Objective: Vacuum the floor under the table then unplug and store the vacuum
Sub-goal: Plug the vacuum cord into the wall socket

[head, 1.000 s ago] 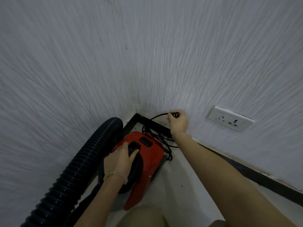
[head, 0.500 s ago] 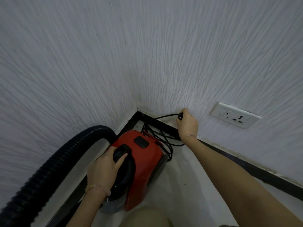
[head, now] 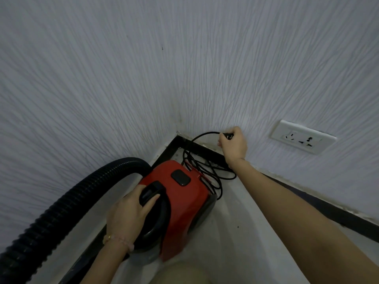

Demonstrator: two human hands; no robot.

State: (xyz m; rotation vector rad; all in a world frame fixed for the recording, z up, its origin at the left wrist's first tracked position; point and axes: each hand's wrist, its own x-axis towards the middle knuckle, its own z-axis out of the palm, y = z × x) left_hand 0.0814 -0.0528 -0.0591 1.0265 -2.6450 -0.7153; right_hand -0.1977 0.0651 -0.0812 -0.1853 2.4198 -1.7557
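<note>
A red canister vacuum (head: pixel 184 203) sits on the pale floor in the corner of two walls. My left hand (head: pixel 129 212) grips its black top handle (head: pixel 152 190). A ribbed black hose (head: pixel 61 208) curves from the vacuum off to the lower left. The black power cord (head: pixel 205 173) lies in loose loops behind the vacuum. My right hand (head: pixel 233 143) holds the cord's plug end (head: pixel 227 136) up close to the wall, left of the white wall socket (head: pixel 303 137). Nothing is plugged into the socket.
Textured white walls meet in the corner (head: pixel 178 119), with a black skirting board (head: pixel 205 149) along the bottom. My knee (head: pixel 180 271) shows at the lower edge. Bare pale floor (head: pixel 242 232) lies to the right of the vacuum.
My right hand has lifted the plug a little up and to the right along the wall. The hose has swung left and lower. My left hand stays on the handle.
</note>
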